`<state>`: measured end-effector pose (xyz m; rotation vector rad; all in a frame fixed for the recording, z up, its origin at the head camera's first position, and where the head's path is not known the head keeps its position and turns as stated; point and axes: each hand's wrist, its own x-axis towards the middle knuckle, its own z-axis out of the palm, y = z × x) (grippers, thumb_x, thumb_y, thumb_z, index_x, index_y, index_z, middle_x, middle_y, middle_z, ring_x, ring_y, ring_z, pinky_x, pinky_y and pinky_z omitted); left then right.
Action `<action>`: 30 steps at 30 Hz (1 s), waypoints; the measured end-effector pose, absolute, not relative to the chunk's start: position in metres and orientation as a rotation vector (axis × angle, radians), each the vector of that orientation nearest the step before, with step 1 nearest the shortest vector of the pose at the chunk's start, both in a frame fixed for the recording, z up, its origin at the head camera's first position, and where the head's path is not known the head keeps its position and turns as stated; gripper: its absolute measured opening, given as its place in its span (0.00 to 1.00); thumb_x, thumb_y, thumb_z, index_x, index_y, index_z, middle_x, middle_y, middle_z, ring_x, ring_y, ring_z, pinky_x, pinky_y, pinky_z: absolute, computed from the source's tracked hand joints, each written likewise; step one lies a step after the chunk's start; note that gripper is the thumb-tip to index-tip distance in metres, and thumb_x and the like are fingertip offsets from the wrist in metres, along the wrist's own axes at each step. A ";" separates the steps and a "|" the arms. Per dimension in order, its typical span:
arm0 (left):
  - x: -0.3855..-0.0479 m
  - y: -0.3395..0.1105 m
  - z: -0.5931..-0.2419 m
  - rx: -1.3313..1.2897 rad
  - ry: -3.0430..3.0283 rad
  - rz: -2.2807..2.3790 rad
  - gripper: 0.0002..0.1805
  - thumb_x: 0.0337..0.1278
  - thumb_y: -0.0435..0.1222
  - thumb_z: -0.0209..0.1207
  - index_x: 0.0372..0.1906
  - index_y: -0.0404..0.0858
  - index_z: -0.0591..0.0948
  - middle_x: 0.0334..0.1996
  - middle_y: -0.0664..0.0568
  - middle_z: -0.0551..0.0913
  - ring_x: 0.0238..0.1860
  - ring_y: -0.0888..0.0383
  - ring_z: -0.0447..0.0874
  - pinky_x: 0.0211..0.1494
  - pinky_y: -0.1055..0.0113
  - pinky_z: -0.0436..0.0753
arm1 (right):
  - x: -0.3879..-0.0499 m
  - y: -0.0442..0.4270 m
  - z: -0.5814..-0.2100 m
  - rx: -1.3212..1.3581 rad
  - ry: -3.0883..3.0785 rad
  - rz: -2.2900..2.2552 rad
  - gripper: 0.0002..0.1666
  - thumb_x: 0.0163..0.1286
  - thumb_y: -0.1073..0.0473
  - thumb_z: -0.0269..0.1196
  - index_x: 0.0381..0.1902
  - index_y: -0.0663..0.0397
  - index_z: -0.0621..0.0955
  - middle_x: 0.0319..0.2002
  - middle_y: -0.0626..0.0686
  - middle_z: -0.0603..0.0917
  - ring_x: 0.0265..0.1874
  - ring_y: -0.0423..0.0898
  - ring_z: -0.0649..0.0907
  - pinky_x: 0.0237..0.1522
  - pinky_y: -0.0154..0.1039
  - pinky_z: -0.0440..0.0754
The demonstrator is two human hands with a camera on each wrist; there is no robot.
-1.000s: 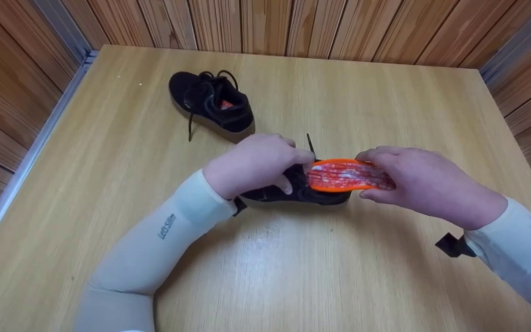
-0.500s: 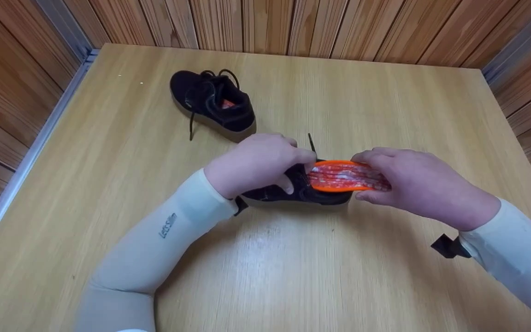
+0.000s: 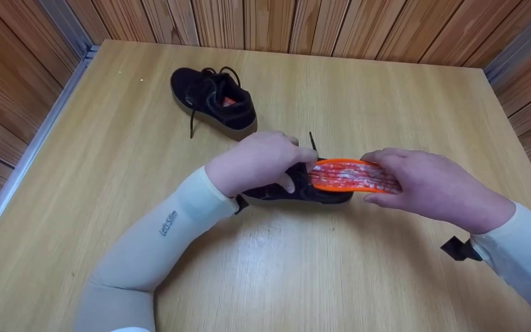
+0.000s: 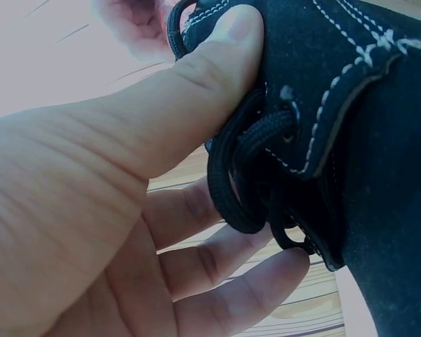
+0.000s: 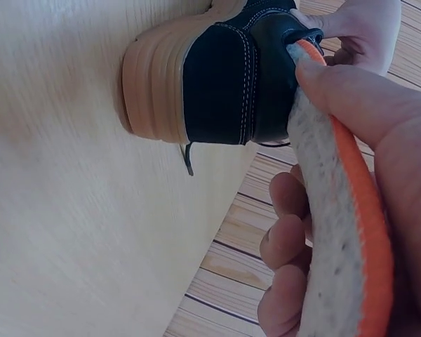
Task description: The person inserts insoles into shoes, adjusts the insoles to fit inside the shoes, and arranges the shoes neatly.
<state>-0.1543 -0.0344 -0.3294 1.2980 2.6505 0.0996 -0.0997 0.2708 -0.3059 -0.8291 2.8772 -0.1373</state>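
Note:
A black shoe (image 3: pixel 293 193) with white stitching and a tan sole stands on the table, toe to the left. My left hand (image 3: pixel 265 159) grips it by the upper near the laces; in the left wrist view the thumb (image 4: pixel 217 56) presses the lace flap and the other fingers lie on the far side. An insole (image 3: pixel 348 175), red-marbled with an orange rim and a speckled grey underside (image 5: pixel 330 203), slants up out of the shoe's opening. My right hand (image 3: pixel 424 184) holds its outer end by the edges. The insole's front part is hidden in the shoe.
A second black shoe (image 3: pixel 212 101) stands behind and to the left, with a red insole (image 3: pixel 228 101) visible inside and its laces loose. The wooden table (image 3: pixel 265 276) is bounded by plank walls (image 3: pixel 270 23) at the back and sides.
My right hand shifted slightly left with the insole, then back to the right, so a bit more of the insole shows now. My left hand and the shoe stay nearly in place.

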 end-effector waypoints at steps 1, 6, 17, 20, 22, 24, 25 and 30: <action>-0.154 -0.034 -0.329 1.298 2.650 0.096 0.30 0.58 0.51 0.78 0.65 0.57 0.82 0.56 0.51 0.89 0.55 0.49 0.88 0.61 0.49 0.86 | -0.099 0.272 -0.305 -0.821 2.876 -0.136 0.42 0.66 0.40 0.79 0.73 0.47 0.80 0.63 0.55 0.89 0.54 0.55 0.89 0.54 0.61 0.89; -0.156 -0.033 -0.328 1.311 2.660 0.089 0.29 0.58 0.51 0.78 0.64 0.57 0.83 0.56 0.51 0.90 0.55 0.49 0.88 0.62 0.49 0.85 | -0.097 0.278 -0.303 -0.751 2.871 -0.125 0.42 0.66 0.41 0.79 0.74 0.46 0.80 0.65 0.56 0.88 0.55 0.55 0.88 0.55 0.61 0.88; -0.154 -0.035 -0.327 1.302 2.658 0.100 0.32 0.57 0.51 0.78 0.67 0.58 0.82 0.56 0.52 0.89 0.56 0.49 0.87 0.59 0.49 0.86 | -0.095 0.282 -0.300 -0.829 2.904 -0.113 0.40 0.66 0.43 0.80 0.72 0.45 0.82 0.62 0.56 0.90 0.53 0.55 0.90 0.52 0.62 0.90; -0.154 -0.034 -0.327 1.300 2.657 0.097 0.32 0.57 0.51 0.78 0.67 0.59 0.82 0.55 0.52 0.89 0.56 0.49 0.87 0.58 0.49 0.86 | -0.095 0.282 -0.300 -0.848 2.910 -0.123 0.39 0.66 0.43 0.80 0.72 0.46 0.83 0.61 0.56 0.91 0.52 0.54 0.90 0.50 0.62 0.90; -0.154 -0.034 -0.327 1.298 2.653 0.099 0.32 0.57 0.51 0.78 0.67 0.58 0.82 0.55 0.52 0.88 0.56 0.49 0.87 0.58 0.48 0.87 | -0.095 0.282 -0.301 -0.851 2.911 -0.123 0.39 0.67 0.43 0.80 0.72 0.46 0.83 0.60 0.57 0.91 0.51 0.54 0.90 0.50 0.62 0.90; -0.154 -0.034 -0.328 1.298 2.654 0.095 0.32 0.57 0.51 0.78 0.67 0.58 0.82 0.55 0.52 0.88 0.56 0.49 0.87 0.58 0.48 0.87 | -0.095 0.282 -0.302 -0.853 2.913 -0.126 0.38 0.67 0.43 0.80 0.72 0.46 0.83 0.60 0.57 0.91 0.50 0.53 0.90 0.50 0.62 0.90; -0.154 -0.034 -0.328 1.298 2.655 0.094 0.32 0.57 0.51 0.78 0.67 0.58 0.82 0.55 0.52 0.88 0.56 0.49 0.87 0.58 0.48 0.87 | -0.095 0.281 -0.302 -0.855 2.914 -0.129 0.38 0.67 0.43 0.80 0.71 0.46 0.83 0.60 0.57 0.91 0.50 0.54 0.90 0.50 0.62 0.90; -0.154 -0.035 -0.329 1.300 2.656 0.100 0.34 0.57 0.51 0.79 0.69 0.58 0.81 0.55 0.52 0.88 0.55 0.49 0.87 0.59 0.48 0.87 | -0.097 0.279 -0.303 -0.858 2.905 -0.152 0.38 0.67 0.44 0.79 0.72 0.46 0.83 0.61 0.56 0.91 0.52 0.54 0.90 0.51 0.61 0.90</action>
